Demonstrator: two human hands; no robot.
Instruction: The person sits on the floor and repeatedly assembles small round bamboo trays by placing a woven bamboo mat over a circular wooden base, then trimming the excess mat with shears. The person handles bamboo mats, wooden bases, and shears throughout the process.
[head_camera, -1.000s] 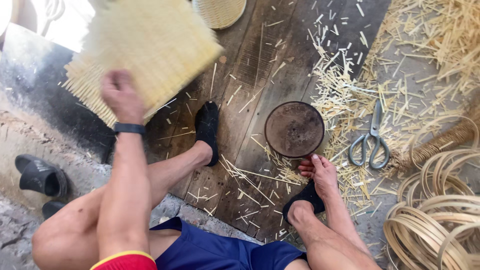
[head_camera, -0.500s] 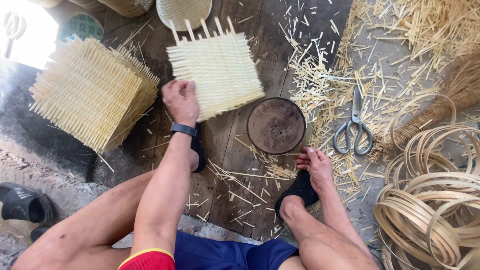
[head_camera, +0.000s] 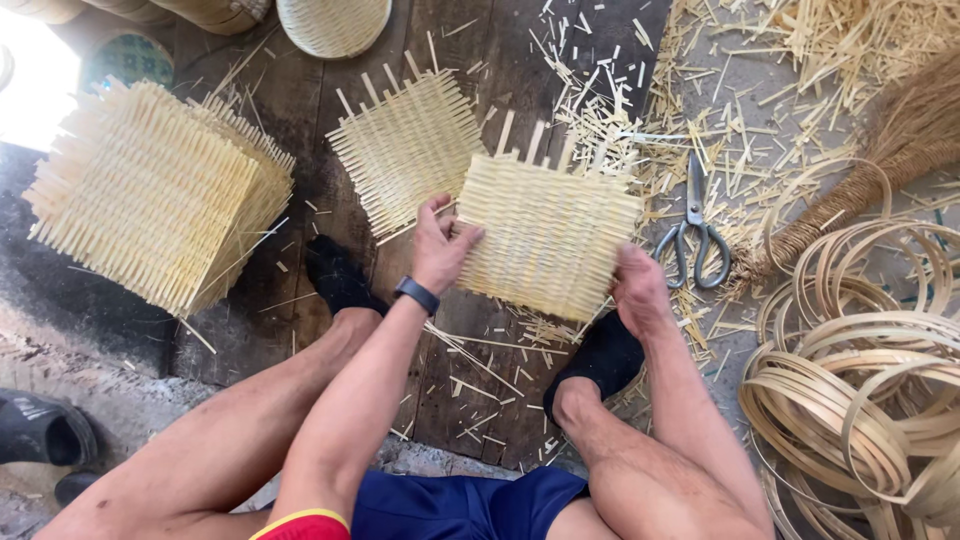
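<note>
A square woven bamboo mat (head_camera: 548, 235) is held flat between both hands above the wooden boards. My left hand (head_camera: 440, 245), with a dark wristband, grips its left edge. My right hand (head_camera: 638, 290) grips its lower right corner. A second woven mat (head_camera: 405, 148) lies on the boards just behind and to the left of the held one. The round dark block seen before is hidden under the held mat.
A thick stack of woven mats (head_camera: 150, 195) lies at the left. Scissors (head_camera: 692, 228) rest on bamboo scraps at the right, beside a broom (head_camera: 880, 170) and coiled bamboo hoops (head_camera: 860, 380). A round basket (head_camera: 333, 22) stands at the top. My black-socked feet (head_camera: 335, 275) rest on the boards.
My left hand carried a mat from the stack to the middle. One mat now lies on the boards, another covers the round block, and my right hand has taken hold of it.
</note>
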